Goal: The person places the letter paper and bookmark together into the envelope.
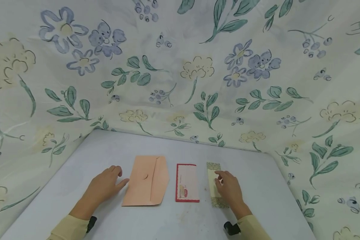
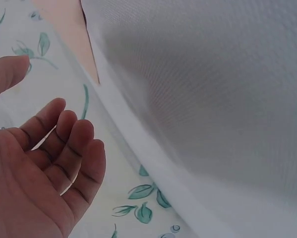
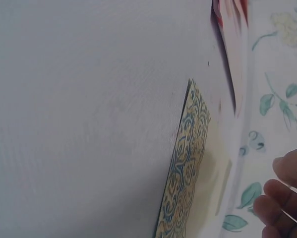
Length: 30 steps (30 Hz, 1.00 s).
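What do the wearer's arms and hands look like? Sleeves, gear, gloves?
Left hand and right hand: no gloves. Left sleeve and right sleeve: plain pale yellow. Small black pieces at both sleeve ends; no cables visible.

Booth: floral sheeting (image 1: 168, 83), white tabletop (image 1: 114, 146)
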Motion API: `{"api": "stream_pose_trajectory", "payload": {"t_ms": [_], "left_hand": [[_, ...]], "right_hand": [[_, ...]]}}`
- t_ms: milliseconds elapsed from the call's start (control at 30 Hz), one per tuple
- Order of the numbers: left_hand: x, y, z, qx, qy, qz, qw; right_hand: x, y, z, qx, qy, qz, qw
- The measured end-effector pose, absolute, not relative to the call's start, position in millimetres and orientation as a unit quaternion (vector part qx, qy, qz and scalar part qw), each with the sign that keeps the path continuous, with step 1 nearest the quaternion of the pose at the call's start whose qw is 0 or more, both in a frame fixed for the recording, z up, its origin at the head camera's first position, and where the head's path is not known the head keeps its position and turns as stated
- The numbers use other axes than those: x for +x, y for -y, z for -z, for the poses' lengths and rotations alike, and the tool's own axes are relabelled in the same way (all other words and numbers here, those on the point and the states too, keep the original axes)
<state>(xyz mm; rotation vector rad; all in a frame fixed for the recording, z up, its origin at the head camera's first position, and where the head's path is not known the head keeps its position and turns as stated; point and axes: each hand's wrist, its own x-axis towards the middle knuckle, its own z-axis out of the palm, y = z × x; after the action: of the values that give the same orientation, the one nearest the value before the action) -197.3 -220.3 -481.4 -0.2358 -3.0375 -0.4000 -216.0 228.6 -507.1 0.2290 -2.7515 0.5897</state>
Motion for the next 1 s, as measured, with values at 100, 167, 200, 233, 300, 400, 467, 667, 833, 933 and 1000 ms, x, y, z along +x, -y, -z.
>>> {"api": "stream_pose_trajectory", "payload": {"t_ms": [100, 167, 200, 233, 300, 400, 467, 667, 833, 933, 1000], "left_hand": [[-196.9, 219.9, 482.0, -0.074, 0.988, 0.131, 0.036], [-197.4, 219.6, 482.3, -0.074, 0.988, 0.132, 0.035], [-197.6, 219.3, 482.4, -0.075, 0.987, 0.134, 0.034], [-197.8, 218.8, 482.6, -0.076, 0.987, 0.137, 0.033], [-198.1, 217.4, 482.6, -0.08, 0.986, 0.141, 0.032], [-198.6, 214.3, 482.3, -0.085, 0.985, 0.148, 0.033], [-199.0, 212.3, 482.1, -0.084, 0.985, 0.148, 0.032], [-200.6, 207.4, 483.0, -0.076, 0.986, 0.144, 0.025], [-200.9, 205.1, 484.7, -0.076, 0.987, 0.143, 0.021], [-201.1, 203.9, 485.4, -0.082, 0.986, 0.143, 0.02], [-201.2, 203.0, 486.0, -0.083, 0.986, 0.143, 0.02]], "right_hand": [[-216.9, -225.9, 507.3, 0.082, 0.962, -0.208, 0.156], [-217.1, -223.5, 506.7, 0.085, 0.962, -0.208, 0.157], [-217.0, -222.3, 506.5, 0.086, 0.961, -0.209, 0.158], [-216.8, -221.1, 506.1, 0.086, 0.961, -0.209, 0.159], [-216.2, -219.1, 506.0, 0.084, 0.962, -0.207, 0.159], [-215.0, -216.1, 505.5, 0.082, 0.962, -0.206, 0.158], [-214.3, -214.2, 505.3, 0.083, 0.962, -0.206, 0.158], [-213.4, -208.8, 506.0, 0.077, 0.963, -0.214, 0.148], [-214.3, -204.4, 509.2, 0.076, 0.963, -0.215, 0.146], [-214.7, -201.6, 511.0, 0.08, 0.962, -0.216, 0.15], [-214.7, -199.3, 511.3, 0.079, 0.962, -0.216, 0.148]]}}
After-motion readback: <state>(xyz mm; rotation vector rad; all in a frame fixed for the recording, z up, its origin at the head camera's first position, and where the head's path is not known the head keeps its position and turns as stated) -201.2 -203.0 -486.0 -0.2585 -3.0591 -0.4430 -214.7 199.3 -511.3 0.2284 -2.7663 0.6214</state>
